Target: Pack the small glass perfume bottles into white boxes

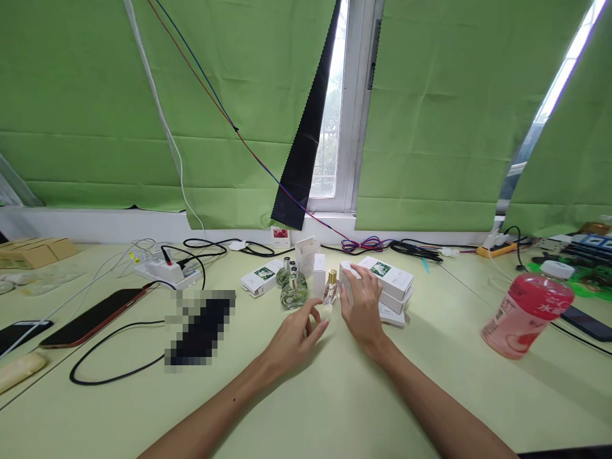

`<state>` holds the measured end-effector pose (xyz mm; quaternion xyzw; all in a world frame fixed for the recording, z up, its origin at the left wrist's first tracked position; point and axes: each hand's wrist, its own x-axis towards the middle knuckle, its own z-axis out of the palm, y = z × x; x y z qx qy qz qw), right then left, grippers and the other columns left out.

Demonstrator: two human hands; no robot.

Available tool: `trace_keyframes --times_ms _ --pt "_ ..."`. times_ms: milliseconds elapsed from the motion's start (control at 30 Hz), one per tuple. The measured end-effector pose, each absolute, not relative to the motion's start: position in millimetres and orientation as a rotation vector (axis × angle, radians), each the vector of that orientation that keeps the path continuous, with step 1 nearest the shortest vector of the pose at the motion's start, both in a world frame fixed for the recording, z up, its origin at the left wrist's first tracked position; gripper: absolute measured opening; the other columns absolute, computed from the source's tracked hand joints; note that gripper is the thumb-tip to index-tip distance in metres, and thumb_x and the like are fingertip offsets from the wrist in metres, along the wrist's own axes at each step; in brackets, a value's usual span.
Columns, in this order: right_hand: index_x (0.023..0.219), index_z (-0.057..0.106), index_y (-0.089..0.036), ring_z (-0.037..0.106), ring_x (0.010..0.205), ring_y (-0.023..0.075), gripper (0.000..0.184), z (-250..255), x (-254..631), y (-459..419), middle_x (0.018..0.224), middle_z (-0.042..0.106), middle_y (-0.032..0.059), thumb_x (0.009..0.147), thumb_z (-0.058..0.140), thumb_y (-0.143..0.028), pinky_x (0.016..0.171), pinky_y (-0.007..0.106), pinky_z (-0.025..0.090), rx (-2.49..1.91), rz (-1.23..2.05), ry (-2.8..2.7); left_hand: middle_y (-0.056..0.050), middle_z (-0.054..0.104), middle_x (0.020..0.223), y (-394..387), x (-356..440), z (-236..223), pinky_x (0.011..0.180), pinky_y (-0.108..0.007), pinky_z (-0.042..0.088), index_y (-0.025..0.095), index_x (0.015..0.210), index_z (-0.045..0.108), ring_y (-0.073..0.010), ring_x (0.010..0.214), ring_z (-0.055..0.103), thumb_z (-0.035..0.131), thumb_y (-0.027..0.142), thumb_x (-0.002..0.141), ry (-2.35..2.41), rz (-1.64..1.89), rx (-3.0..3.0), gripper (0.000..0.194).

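A small clear perfume bottle (330,290) with a gold cap stands upright between my hands. My left hand (294,335) is open beside its base, thumb and index finger apart with nothing held; whether the index fingertip touches the glass is unclear. My right hand (364,309) curls its fingers around a white box (345,268), which it partly hides. Several round glass perfume bottles (293,294) with silver caps stand left of the clear one. Behind it, a narrow white carton (319,274) stands upright. To the right, white boxes with a flower picture (389,275) lie stacked.
Another flower-picture box (262,276) lies left of the bottles. A pink drink bottle (528,309) stands far right. Phones (98,315), a power strip (167,271) and looping cables (109,381) occupy the left. More coiled cables (415,250) run along the back wall.
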<state>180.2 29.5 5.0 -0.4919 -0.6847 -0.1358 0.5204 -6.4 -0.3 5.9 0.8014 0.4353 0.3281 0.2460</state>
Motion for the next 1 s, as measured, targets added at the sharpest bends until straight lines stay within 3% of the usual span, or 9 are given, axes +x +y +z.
trace_keyframes --times_ms 167,300,433,633,1000 --pt "0.133 0.056 -0.022 0.057 0.115 0.0283 0.041 7 170 19 0.121 0.058 0.0147 0.096 0.042 -0.012 0.095 0.046 0.052 -0.988 -0.182 -1.726 -0.001 0.064 0.092 -1 -5 8 0.057 -0.024 0.045 0.023 0.128 0.049 -0.0104 0.056 0.054 0.044 0.044 0.098 1.193 0.906 2.211 0.037" --pt "0.143 0.048 -0.017 0.066 0.099 0.0269 0.049 3 162 19 0.143 0.045 0.0209 0.095 0.039 -0.013 0.07 0.039 0.06 -1.118 -0.006 -1.86 0.001 0.063 0.084 1 -6 5 0.056 -0.024 0.044 0.022 0.121 0.053 -0.0101 0.054 0.052 0.045 0.042 0.098 1.216 0.945 2.248 0.031" --pt "0.157 0.025 -0.016 0.064 0.112 0.0294 0.068 0 160 20 0.161 0.018 0.0229 0.092 0.043 -0.011 0.079 0.042 0.06 -1.278 0.095 -1.942 0.002 0.062 0.079 2 -6 3 0.055 -0.023 0.043 0.022 0.115 0.056 -0.0102 0.054 0.051 0.046 0.04 0.098 1.224 0.982 2.294 0.027" --pt "0.161 0.004 -0.019 0.07 0.1 0.0281 0.084 0 160 23 0.165 -0.005 0.0252 0.09 0.048 -0.009 0.082 0.043 0.058 -1.424 0.22 -2.026 0.003 0.061 0.076 2 -6 1 0.056 -0.023 0.043 0.024 0.111 0.058 -0.0098 0.055 0.051 0.046 0.04 0.099 1.2 0.978 2.309 0.023" --pt "0.16 0.01 -0.016 0.055 0.128 0.0328 0.083 -8 163 30 0.163 0.013 0.024 0.088 0.051 -0.008 0.096 0.046 0.054 -1.389 0.27 -2.031 0.002 0.062 0.078 2 -7 0 0.058 -0.023 0.043 0.023 0.106 0.062 -0.0102 0.058 0.051 0.047 0.035 0.099 1.16 0.952 2.339 0.021"
